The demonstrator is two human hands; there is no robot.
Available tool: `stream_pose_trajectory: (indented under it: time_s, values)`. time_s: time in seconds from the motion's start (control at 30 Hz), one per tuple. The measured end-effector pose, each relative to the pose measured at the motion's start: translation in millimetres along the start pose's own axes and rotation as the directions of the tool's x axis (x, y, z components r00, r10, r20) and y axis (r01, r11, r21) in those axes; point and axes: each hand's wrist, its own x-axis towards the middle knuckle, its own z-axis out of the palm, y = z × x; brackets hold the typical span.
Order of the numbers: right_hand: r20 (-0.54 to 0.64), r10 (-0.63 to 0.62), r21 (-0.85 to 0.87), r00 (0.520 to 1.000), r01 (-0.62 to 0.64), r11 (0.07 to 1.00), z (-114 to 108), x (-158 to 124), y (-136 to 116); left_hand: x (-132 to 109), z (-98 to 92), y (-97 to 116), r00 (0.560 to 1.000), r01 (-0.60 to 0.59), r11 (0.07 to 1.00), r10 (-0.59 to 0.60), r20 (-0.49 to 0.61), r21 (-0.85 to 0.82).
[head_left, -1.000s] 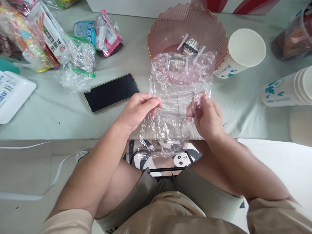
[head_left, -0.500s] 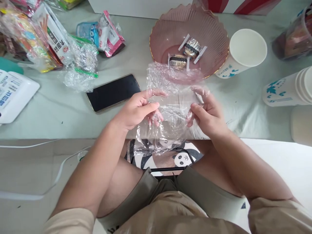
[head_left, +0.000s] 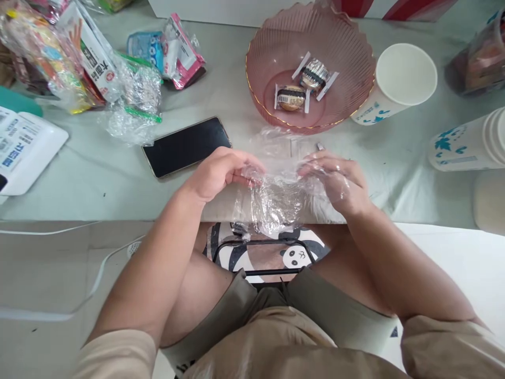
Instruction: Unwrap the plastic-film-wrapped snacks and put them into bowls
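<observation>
A crumpled clear plastic bag (head_left: pixel 278 202) hangs between my hands at the front edge of the table. My left hand (head_left: pixel 226 171) has its fingers curled on the bag's left side. On the opposite side my right hand (head_left: pixel 339 179) is closed on the film, and some of it drapes over the fingers. Beyond them stands a pink ribbed bowl (head_left: pixel 268 58) with a gold rim. Inside it lie two wrapped snacks, one gold (head_left: pixel 292 99) and one silver (head_left: pixel 314 75). Close to my left hand a black phone (head_left: pixel 187 146) lies flat.
Packaged snacks (head_left: pixel 51 52) are heaped at the back left, above a white device (head_left: pixel 29 152). A paper cup (head_left: pixel 406 73) stands beside the bowl. Stacked paper cups (head_left: pixel 469 142) lie at the right, near a clear tub (head_left: pixel 479 58). A white box (head_left: pixel 213 11) borders the back.
The bag has been gathered in and bunched, its top drawn down away from the bowl. My fingers, spread before, have curled onto the film.
</observation>
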Motion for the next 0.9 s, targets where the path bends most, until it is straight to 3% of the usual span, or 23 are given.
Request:
stream_pose_trajectory:
  time_s: [0.1, 0.2, 0.4, 0.5, 0.6, 0.7, 0.8, 0.9]
  values:
    - [-0.058, 0.062, -0.045, 0.996, -0.064, 0.997, 6, 2, -1, 4, 3.3, -4, 0.993, 0.016, 0.999, -0.011, -0.118, 0.041]
    - [-0.111, 0.103, -0.115, 0.989, -0.115, 0.987, 14, 3, 2, 5, 6.8, -8, 0.976, -0.034, 0.978, 0.077, -0.203, 0.206]
    - [-0.124, 0.21, 0.114, 0.97, -0.196, 0.974, 23, -1, 16, 8, 4.8, -13, 0.945, -0.234, 0.958, 0.264, -0.191, 0.166]
    - [-0.128, 0.237, 0.149, 0.963, -0.217, 0.965, 20, -2, 20, 8, 1.1, -13, 0.925, -0.273, 0.951, 0.301, -0.232, 0.147]
    - [-0.189, 0.207, 0.149, 0.96, -0.18, 0.972, 15, -3, 21, 7, -2.8, -11, 0.92, -0.264, 0.964, 0.262, -0.29, 0.032]
    - [-0.227, 0.181, 0.15, 0.957, -0.149, 0.977, 14, -2, 21, 5, -3.6, -8, 0.972, -0.161, 0.974, 0.13, -0.194, -0.156]
    - [-0.24, 0.19, 0.226, 0.952, -0.135, 0.965, 18, 0, 16, 4, 2.0, -7, 0.998, -0.015, 0.988, 0.006, -0.06, -0.151]
    - [-0.177, 0.244, 0.376, 0.953, -0.164, 0.912, 23, 3, 5, 2, 10.8, -7, 0.997, 0.0, 0.991, -0.01, -0.075, -0.132]
